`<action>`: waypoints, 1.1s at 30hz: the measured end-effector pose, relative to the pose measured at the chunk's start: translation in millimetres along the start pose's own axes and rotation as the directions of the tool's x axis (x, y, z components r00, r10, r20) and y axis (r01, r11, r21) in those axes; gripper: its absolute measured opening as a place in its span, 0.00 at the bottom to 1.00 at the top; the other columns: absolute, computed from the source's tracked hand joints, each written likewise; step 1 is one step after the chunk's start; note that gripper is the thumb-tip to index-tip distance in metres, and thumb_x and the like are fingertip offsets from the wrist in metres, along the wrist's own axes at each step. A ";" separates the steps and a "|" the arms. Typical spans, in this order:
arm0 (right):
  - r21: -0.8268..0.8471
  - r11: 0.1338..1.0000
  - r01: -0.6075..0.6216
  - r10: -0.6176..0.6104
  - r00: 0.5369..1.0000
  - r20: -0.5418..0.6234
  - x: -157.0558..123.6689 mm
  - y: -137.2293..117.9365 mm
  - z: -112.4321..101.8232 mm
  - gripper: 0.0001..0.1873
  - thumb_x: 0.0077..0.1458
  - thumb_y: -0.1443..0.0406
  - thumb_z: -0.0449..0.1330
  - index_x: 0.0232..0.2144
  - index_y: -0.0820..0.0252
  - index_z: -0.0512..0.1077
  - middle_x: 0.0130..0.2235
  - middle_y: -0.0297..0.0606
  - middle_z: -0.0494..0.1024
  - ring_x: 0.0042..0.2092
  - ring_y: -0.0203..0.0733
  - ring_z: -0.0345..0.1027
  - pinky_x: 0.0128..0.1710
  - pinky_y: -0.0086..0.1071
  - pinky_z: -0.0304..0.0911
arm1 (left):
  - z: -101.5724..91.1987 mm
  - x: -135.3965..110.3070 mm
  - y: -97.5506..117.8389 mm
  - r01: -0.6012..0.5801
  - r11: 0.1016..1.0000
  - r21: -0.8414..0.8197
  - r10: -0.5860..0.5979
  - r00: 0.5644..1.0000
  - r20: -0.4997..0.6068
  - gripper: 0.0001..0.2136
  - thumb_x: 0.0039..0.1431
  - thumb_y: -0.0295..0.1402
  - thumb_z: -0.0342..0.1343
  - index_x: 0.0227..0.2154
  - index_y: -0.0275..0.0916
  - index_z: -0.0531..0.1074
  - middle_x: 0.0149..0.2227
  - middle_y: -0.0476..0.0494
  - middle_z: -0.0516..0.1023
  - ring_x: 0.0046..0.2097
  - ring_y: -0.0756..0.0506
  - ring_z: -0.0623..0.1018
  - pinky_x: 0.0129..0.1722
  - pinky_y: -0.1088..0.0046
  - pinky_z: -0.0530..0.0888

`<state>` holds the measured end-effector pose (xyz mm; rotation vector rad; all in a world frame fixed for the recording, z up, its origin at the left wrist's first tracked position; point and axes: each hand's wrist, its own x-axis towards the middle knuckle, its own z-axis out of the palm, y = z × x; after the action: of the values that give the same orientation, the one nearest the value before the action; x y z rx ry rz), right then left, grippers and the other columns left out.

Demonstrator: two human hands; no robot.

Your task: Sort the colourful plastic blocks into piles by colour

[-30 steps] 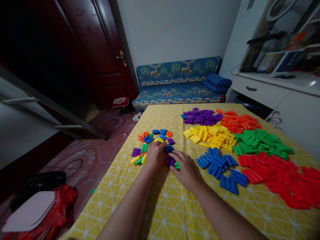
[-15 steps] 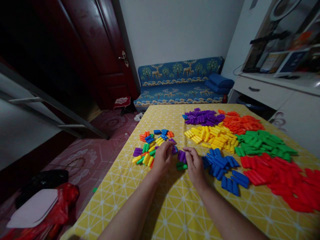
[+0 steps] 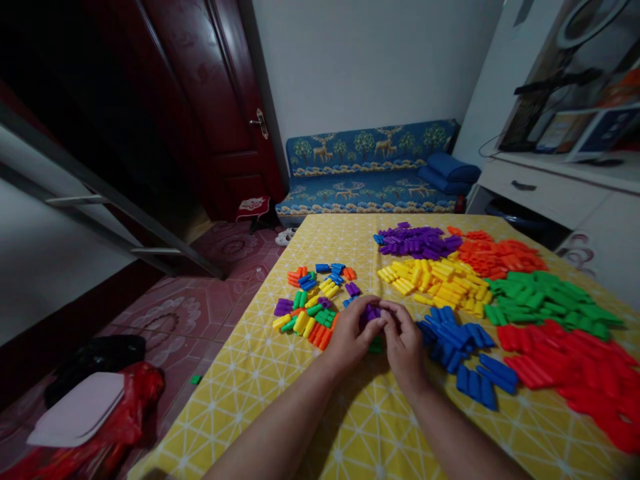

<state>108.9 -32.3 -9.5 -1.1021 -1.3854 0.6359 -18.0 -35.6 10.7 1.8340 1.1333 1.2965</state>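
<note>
My left hand (image 3: 351,333) and my right hand (image 3: 406,341) meet over the near middle of the table, both closed on a purple plastic block (image 3: 369,313) made of joined tubes. Fingers cover much of it. Part of a green block (image 3: 376,345) shows beneath the hands. Left of them lies a loose mix of small tube blocks, among them green (image 3: 327,317), orange (image 3: 320,335) and yellow (image 3: 303,323) ones. A pile of blue blocks (image 3: 453,337) lies just right of my right hand.
Sorted piles of purple (image 3: 417,241), yellow (image 3: 443,280), orange (image 3: 500,255), green (image 3: 553,300) and red (image 3: 575,370) blocks cover the table's right side. Beyond the yellow tablecloth (image 3: 240,400) stands a blue patterned sofa (image 3: 360,177). A white cabinet (image 3: 543,190) is at the right.
My hands have come together around the purple block; before, they were apart, with the block at my right fingertips. The view has shifted slightly.
</note>
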 end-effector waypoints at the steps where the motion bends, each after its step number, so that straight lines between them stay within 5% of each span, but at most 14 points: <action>1: 0.004 1.000 -0.002 0.002 1.000 -0.003 -0.1 -1.4 -0.5 0.13 0.62 0.58 0.52 0.42 0.57 0.71 0.42 0.42 0.79 0.45 0.45 0.73 0.45 0.39 0.69 | -0.1 -0.4 -0.8 0.019 1.000 -0.002 -0.019 1.000 0.005 0.17 0.62 0.35 0.56 0.53 0.41 0.68 0.51 0.41 0.76 0.51 0.42 0.75 0.53 0.64 0.71; 6: 0.016 1.000 -0.013 0.013 1.000 -0.009 -1.0 -3.9 -0.7 0.15 0.63 0.56 0.52 0.43 0.57 0.71 0.44 0.44 0.78 0.46 0.46 0.72 0.47 0.40 0.68 | -0.9 -0.1 -1.6 0.042 0.999 0.014 -0.041 0.999 -0.022 0.16 0.60 0.33 0.57 0.52 0.40 0.70 0.48 0.42 0.78 0.47 0.43 0.77 0.49 0.65 0.72; 15: 0.020 0.997 -0.074 0.075 0.997 -0.029 -1.0 -0.3 2.2 0.21 0.59 0.52 0.57 0.49 0.58 0.69 0.47 0.46 0.76 0.46 0.47 0.72 0.37 0.36 0.71 | -3.2 3.2 -9.1 -0.125 0.990 0.072 0.133 0.983 -0.127 0.19 0.55 0.23 0.56 0.50 0.41 0.71 0.46 0.42 0.77 0.47 0.44 0.76 0.48 0.66 0.72; 21: 0.079 0.988 -0.130 0.130 0.992 0.012 0.2 6.9 5.0 0.24 0.57 0.51 0.59 0.50 0.59 0.68 0.48 0.48 0.77 0.44 0.48 0.74 0.39 0.38 0.72 | -2.6 3.7 -13.5 -0.097 0.992 0.078 0.107 0.984 -0.144 0.21 0.47 0.17 0.53 0.45 0.40 0.72 0.44 0.43 0.78 0.46 0.44 0.76 0.45 0.67 0.73; 33: 0.140 0.971 -0.195 0.193 0.981 0.026 -0.3 2.3 5.0 0.27 0.53 0.51 0.62 0.50 0.60 0.68 0.48 0.50 0.77 0.47 0.51 0.74 0.45 0.44 0.72 | -3.3 2.6 -10.4 -0.033 0.999 -0.001 0.033 0.995 -0.096 0.15 0.50 0.21 0.57 0.41 0.39 0.74 0.41 0.44 0.80 0.43 0.44 0.78 0.45 0.67 0.74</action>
<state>104.6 -30.5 -12.4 -1.1288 -1.2311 0.8708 -23.8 -28.6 4.0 1.8120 1.1555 1.4177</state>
